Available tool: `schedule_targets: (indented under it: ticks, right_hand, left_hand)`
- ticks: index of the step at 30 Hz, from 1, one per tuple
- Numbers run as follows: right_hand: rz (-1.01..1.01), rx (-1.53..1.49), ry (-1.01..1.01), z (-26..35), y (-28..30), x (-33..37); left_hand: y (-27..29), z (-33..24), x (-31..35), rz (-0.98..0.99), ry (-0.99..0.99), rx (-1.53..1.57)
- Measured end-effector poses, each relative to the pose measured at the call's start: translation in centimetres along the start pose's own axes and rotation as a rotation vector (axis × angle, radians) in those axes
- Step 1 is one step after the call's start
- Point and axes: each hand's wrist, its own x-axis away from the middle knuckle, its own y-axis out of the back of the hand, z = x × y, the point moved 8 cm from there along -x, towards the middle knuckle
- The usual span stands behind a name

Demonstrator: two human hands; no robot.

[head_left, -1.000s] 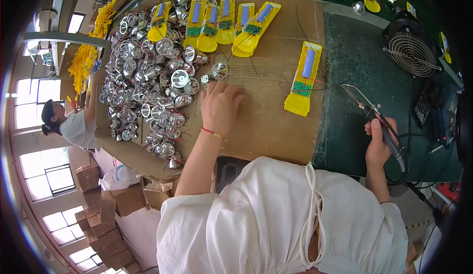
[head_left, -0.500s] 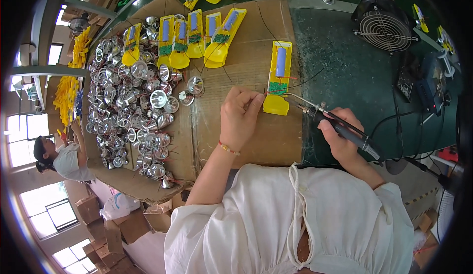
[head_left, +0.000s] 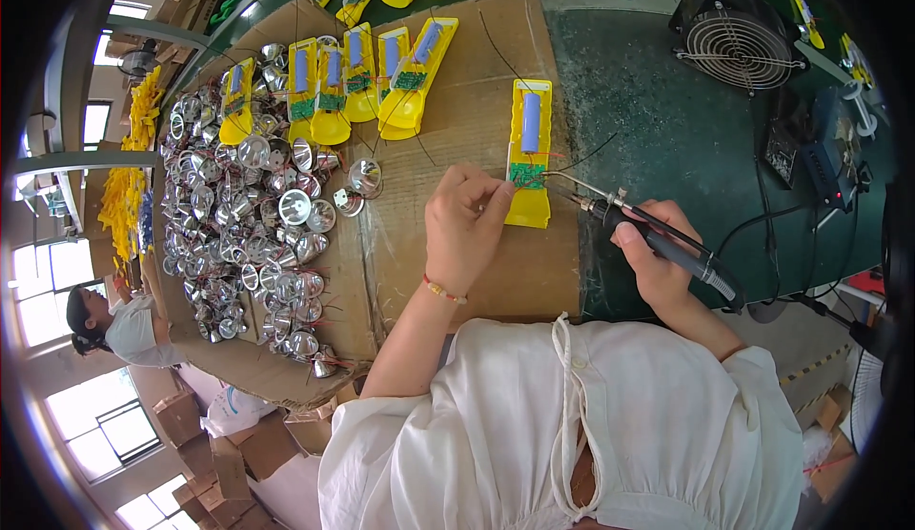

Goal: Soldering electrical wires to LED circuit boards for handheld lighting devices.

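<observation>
A yellow torch half-shell (head_left: 530,153) with a blue battery cell and a small green circuit board lies on the brown cardboard sheet (head_left: 457,263). My left hand (head_left: 464,225) rests beside its lower end, fingertips pinched at the circuit board; what they pinch is too small to tell. My right hand (head_left: 656,261) grips a soldering iron (head_left: 640,228) by its dark handle. The iron's metal tip points left and reaches the circuit board.
A heap of shiny silver reflector cups (head_left: 246,234) covers the left of the cardboard. Several more yellow half-shells (head_left: 367,77) lie in a row at the back. A black fan (head_left: 739,30) and a soldering station (head_left: 829,163) stand on the green mat. Another person (head_left: 114,325) sits far left.
My right hand brought the soldering iron left until its tip met the yellow shell's circuit board. My left hand shifted from the reflector heap to the shell.
</observation>
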Motion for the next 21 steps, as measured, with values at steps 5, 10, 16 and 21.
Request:
schedule_targets:
  ticks: [5,10,16,21]
  right_hand:
    - [-0.083,-0.078,-0.039,-0.2,0.2,-0.1]
    - [-0.082,-0.089,-0.023,-0.3,0.2,-0.1]
    - [-0.078,-0.090,-0.030,-0.7,-0.1,0.0]
    - [-0.070,-0.053,0.002,0.2,-0.1,-0.3]
  left_hand:
    - [0.1,-0.8,-0.2,-0.025,-0.105,-0.128]
    - [-0.7,-0.9,0.2,0.050,-0.105,-0.120]
    - [-1.0,0.2,0.2,0.086,0.001,-0.048]
    - [-0.9,0.5,0.0,0.073,0.054,-0.038]
